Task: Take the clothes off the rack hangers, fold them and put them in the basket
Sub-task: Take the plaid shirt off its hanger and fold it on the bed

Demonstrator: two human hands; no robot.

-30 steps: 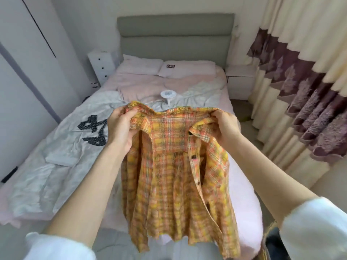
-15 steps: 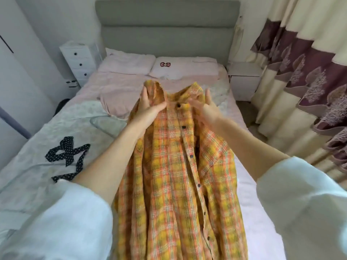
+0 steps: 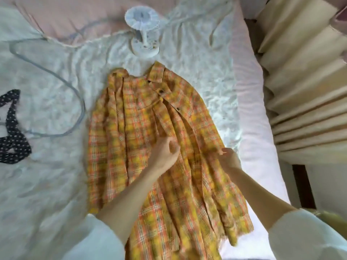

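Shirt [image 3: 150, 139] lies flat on the bed [image 3: 251, 113], long axis running collar-far to hem-near; left hand [image 3: 165, 153] pinches its middle, right hand [image 3: 228, 158] pinches the right edge, nearer for a fold inward.

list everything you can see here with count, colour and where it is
plaid shirt: 1, yellow and orange, spread flat on the bed, collar away from the person
small fan: 1, white, on the bed just beyond the collar
hanger: 1, pale grey, lying on the bed left of the shirt
dotted garment: 1, black with white dots, far left edge
bed cover: 1, white, under the shirt
curtain: 1, cream, right side
left hand: 1, on the shirt's middle
right hand: 1, pinching the shirt's right edge
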